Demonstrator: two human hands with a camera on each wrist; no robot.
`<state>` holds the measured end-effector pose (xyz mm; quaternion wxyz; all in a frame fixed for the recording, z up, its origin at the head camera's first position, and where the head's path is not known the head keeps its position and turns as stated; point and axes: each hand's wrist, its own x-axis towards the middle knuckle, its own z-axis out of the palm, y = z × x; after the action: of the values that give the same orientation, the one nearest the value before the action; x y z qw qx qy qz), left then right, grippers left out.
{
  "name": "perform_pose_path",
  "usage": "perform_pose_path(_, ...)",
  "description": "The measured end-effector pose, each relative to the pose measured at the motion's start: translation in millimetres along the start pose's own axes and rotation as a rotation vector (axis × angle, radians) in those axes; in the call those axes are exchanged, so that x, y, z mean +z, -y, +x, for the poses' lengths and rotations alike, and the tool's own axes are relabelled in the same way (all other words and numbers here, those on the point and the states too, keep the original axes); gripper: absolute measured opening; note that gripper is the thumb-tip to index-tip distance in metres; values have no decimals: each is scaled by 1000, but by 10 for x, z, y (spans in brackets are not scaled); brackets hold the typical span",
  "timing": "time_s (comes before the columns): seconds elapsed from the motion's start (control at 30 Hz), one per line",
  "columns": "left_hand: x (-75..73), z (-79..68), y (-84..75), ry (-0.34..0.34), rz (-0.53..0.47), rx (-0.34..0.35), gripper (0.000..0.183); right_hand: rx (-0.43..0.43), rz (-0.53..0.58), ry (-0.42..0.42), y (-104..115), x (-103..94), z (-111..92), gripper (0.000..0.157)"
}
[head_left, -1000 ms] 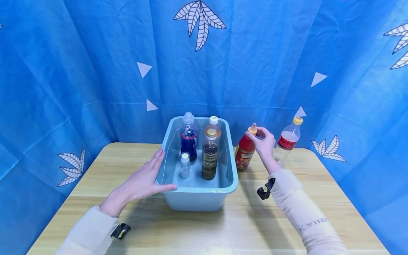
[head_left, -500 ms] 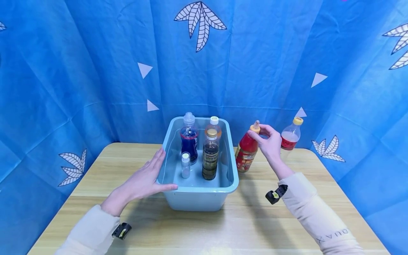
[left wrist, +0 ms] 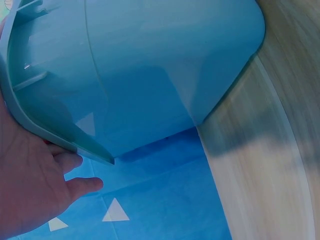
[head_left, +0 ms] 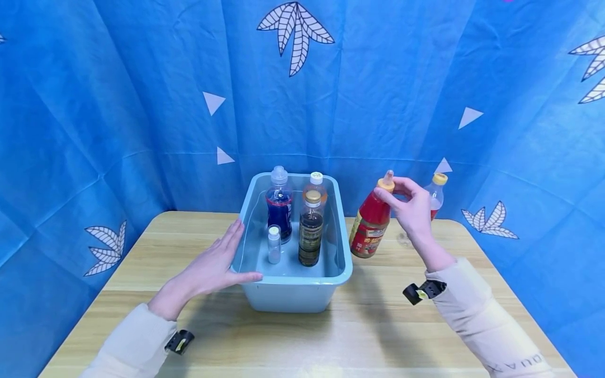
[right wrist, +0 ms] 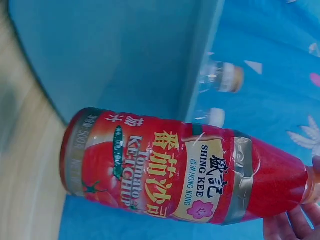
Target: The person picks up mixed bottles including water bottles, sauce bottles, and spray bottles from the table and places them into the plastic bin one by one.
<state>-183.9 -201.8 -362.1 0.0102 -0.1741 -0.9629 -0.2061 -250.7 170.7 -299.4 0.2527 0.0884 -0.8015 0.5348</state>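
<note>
Below right hand [head_left: 412,207]: tapered red ketchup bottle [head_left: 371,226], tilted, pinched at its yellow cap [head_left: 385,185], probably for control. Left hand [head_left: 217,265], fingers extended, rests on pale-blue plastic tub [head_left: 288,297], probably steadying it.

Bin [head_left: 295,282] mid-frame on table [head_left: 283,346], curtain [head_left: 283,115] behind. In bin: rear-left bottle [head_left: 279,212], rear-right bottle [head_left: 316,184], front-right bottle [head_left: 310,236] before the latter, vial [head_left: 274,249] at front left. Left hand [head_left: 212,268] at bin's left edge. Right of bin: ketchup bottle [head_left: 371,226], then right hand [head_left: 413,210], then far-right bottle [head_left: 437,194] partly behind that hand.
</note>
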Motion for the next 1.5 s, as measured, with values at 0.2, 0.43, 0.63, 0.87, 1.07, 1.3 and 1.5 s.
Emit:
perform_pose_path(0.2,-8,-2,5,2,2,5,115,-21,18,-5,181,-70,-32,39)
perform_pose_path(0.43,-10,-5,12,4,-5,6,114,-60,44,5,401,-161,-72,33)
perform_pose_path(0.63,-15,-15,21,4,-10,-1,115,-98,47,19,585,-216,-103,30)
perform_pose_path(0.87,-22,-12,23,7,-3,4,116,-95,44,40,758,-270,-140,29)
perform_pose_path(1.07,-24,-4,26,3,-3,15,116,-118,68,70,908,-292,-170,28)
perform_pose_path(1.3,-20,1,35,4,-8,20,112,-158,105,98,1041,-240,-198,27)
perform_pose_path(1.5,-16,2,26,8,-5,19,114,-152,152,117,1109,-149,-216,27)
